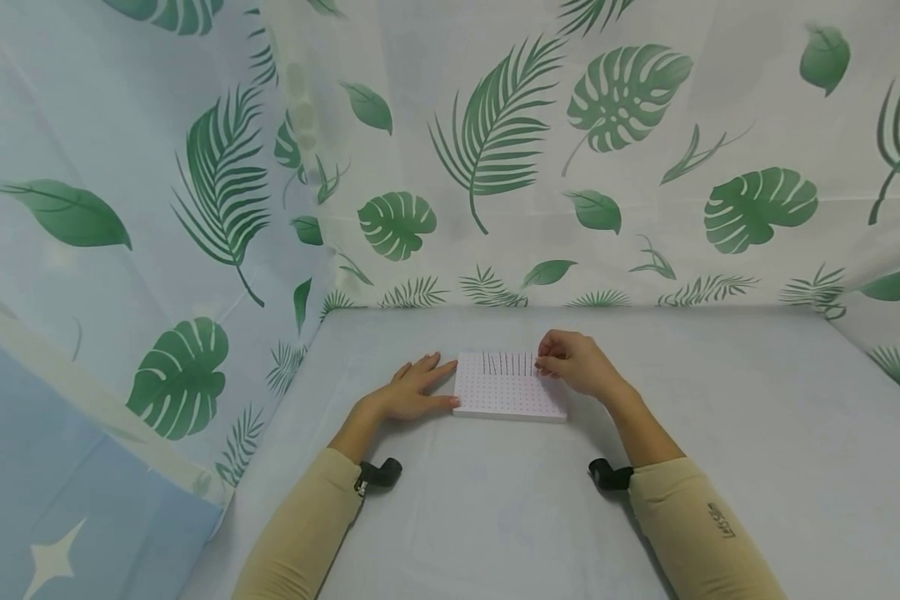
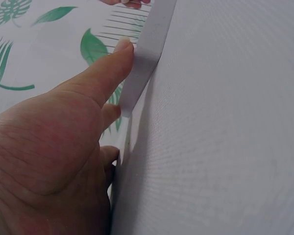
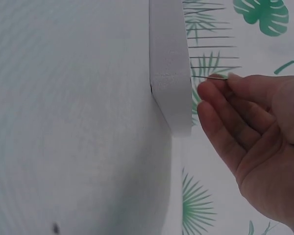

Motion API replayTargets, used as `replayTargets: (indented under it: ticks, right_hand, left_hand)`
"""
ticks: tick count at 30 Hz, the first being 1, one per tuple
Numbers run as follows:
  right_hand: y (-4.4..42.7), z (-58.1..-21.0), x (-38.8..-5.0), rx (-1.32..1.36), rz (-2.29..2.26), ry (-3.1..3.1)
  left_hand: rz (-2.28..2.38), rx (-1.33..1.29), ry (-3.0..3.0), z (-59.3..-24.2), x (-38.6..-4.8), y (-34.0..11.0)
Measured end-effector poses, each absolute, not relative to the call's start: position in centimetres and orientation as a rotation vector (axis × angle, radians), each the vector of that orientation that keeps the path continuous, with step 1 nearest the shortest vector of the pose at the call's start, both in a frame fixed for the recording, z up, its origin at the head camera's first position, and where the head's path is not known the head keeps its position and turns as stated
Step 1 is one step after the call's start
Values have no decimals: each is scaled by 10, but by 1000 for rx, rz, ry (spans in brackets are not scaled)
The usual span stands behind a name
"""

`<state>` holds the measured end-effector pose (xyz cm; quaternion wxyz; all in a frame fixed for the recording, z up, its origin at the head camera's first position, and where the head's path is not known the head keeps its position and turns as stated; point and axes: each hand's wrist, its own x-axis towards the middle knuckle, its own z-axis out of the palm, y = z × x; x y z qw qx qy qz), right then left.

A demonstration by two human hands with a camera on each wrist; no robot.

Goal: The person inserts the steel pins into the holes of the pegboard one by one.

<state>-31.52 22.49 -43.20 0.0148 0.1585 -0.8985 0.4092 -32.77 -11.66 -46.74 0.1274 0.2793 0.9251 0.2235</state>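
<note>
A white board (image 1: 506, 398) with a grid of small dots lies flat on the table. Along its far side stands a row of several thin dark needles (image 1: 506, 364), mostly upright, one leaning. My left hand (image 1: 408, 393) rests at the board's left side, fingers spread, its thumb and a fingertip touching the edge. At the right end of the row, my right hand (image 1: 576, 362) pinches another thin needle (image 3: 210, 78) between thumb and forefinger. In the right wrist view that needle's lower end meets the board's top; whether it sits in a hole I cannot tell.
A pale cloth covers the table (image 1: 495, 508). Behind it hangs a white curtain (image 1: 517, 275) with green leaf prints, and another leaf-print curtain (image 1: 157, 292) closes the left side. Each forearm carries a black wrist mount (image 1: 381, 473) near the sleeve end.
</note>
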Motion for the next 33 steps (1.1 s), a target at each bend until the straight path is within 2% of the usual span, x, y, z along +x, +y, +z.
replayTargets:
  ticks: [21, 33]
  right_hand:
    - [217, -440, -316, 493, 990, -2834]
    - [222, -443, -317, 468, 1039, -2847]
  left_hand:
    - [654, 794, 2688, -465, -326, -116]
    - [647, 795, 2701, -465, -326, -116]
